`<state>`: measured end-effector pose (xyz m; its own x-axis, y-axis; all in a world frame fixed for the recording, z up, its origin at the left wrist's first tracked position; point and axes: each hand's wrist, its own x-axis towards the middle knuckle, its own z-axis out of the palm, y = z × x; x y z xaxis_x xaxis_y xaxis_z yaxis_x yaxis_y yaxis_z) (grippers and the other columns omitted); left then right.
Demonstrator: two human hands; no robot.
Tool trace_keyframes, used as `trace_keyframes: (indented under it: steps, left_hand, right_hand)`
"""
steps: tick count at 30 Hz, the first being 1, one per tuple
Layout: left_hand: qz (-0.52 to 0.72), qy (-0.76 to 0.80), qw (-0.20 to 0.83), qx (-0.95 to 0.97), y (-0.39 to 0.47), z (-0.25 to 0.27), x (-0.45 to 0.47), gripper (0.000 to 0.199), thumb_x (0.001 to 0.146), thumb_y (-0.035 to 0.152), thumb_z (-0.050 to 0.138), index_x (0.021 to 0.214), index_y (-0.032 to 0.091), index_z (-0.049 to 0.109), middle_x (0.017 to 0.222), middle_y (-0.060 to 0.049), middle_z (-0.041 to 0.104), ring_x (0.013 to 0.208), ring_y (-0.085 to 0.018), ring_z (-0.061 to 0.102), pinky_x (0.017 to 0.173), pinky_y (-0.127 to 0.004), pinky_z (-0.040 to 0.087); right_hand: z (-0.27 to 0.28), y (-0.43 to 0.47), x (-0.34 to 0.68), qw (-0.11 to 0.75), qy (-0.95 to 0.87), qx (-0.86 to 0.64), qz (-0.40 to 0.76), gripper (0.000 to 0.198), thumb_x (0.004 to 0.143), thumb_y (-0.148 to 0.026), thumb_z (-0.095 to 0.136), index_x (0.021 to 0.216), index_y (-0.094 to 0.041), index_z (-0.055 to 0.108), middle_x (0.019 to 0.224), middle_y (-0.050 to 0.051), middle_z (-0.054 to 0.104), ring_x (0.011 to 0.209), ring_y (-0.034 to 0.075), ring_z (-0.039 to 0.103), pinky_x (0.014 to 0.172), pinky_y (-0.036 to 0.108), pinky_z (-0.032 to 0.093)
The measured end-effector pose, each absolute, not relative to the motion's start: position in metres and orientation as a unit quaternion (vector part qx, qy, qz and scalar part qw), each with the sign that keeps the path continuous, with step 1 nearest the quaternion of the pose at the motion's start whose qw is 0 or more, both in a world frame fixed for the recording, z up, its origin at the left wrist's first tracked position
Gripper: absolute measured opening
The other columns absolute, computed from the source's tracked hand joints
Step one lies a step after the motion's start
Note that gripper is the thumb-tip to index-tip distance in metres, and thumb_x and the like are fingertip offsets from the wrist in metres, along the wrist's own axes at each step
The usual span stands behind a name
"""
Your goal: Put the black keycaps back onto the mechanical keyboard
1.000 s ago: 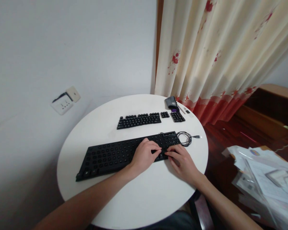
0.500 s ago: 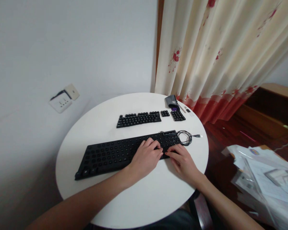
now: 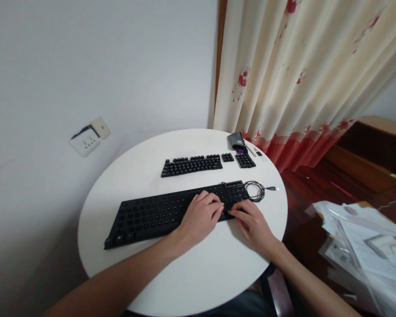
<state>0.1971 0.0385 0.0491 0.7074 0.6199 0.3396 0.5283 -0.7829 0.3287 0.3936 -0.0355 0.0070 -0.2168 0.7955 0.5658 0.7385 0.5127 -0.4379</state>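
Observation:
A black keyboard (image 3: 145, 218) with its keycaps off lies at a slant across the round white table (image 3: 171, 286). My left hand (image 3: 199, 220) rests over its right-hand part, fingers bent and thumb close to the index finger. Just to the right, my right hand (image 3: 252, 224) reaches the keyboard's near edge with thumb and fingers pinched together. Anything between the fingertips of either hand is too small or hidden to make out. Behind the keyboard, loose black keycaps lie in groups: a large block (image 3: 193, 166), a small cluster (image 3: 227, 157) and a number-pad group (image 3: 246, 161).
The keyboard's coiled cable (image 3: 256, 192) ends in a USB plug (image 3: 272, 188) near the table's right side. A dark grey pouch (image 3: 236, 141) and small items stand at the back by the curtain (image 3: 267, 79). Papers and plastic bags (image 3: 366, 246) lie at the right.
The view has shifted very slightly. Both hands stay at the same part of the keyboard, with hardly any movement of the fingers.

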Motion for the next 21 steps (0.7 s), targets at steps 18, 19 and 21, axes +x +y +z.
trace_keyframes:
  steps: [18, 19, 21]
  left_hand:
    - [0.199, 0.303, 0.094, 0.927, 0.0371, 0.0462, 0.1996, 0.026, 0.097, 0.026, 0.05, 0.09, 0.021, 0.074, 0.097, -0.004, 0.068, 0.096, -0.02, 0.054, 0.085, -0.039, 0.044]
    - [0.198, 0.302, 0.092, 0.928, 0.0369, 0.0464, 0.1997, 0.026, 0.097, 0.026, 0.05, 0.09, 0.021, 0.074, 0.097, -0.005, 0.068, 0.096, -0.02, 0.054, 0.085, -0.039, 0.044]
    - [0.201, 0.303, 0.091, 0.927, 0.0368, 0.0468, 0.2, 0.026, 0.098, 0.026, 0.049, 0.09, 0.021, 0.074, 0.097, -0.005, 0.068, 0.096, -0.02, 0.054, 0.084, -0.039, 0.044]
  right_hand:
    - [0.0111, -0.0367, 0.3925, 0.392, -0.774, -0.495, 0.044, 0.038, 0.083, 0.0, 0.05, 0.109, -0.022, 0.068, 0.099, 0.009, 0.063, 0.093, 0.024, 0.056, 0.079, 0.042, 0.051]
    - [0.0106, -0.0365, 0.3926, 0.392, -0.775, -0.494, 0.042, 0.038, 0.083, 0.0, 0.051, 0.108, -0.022, 0.068, 0.099, 0.009, 0.063, 0.093, 0.024, 0.056, 0.078, 0.042, 0.051]
    - [0.0095, -0.0359, 0.393, 0.389, -0.777, -0.493, 0.039, 0.037, 0.083, 0.0, 0.051, 0.108, -0.022, 0.069, 0.1, 0.009, 0.063, 0.093, 0.024, 0.056, 0.078, 0.042, 0.051]
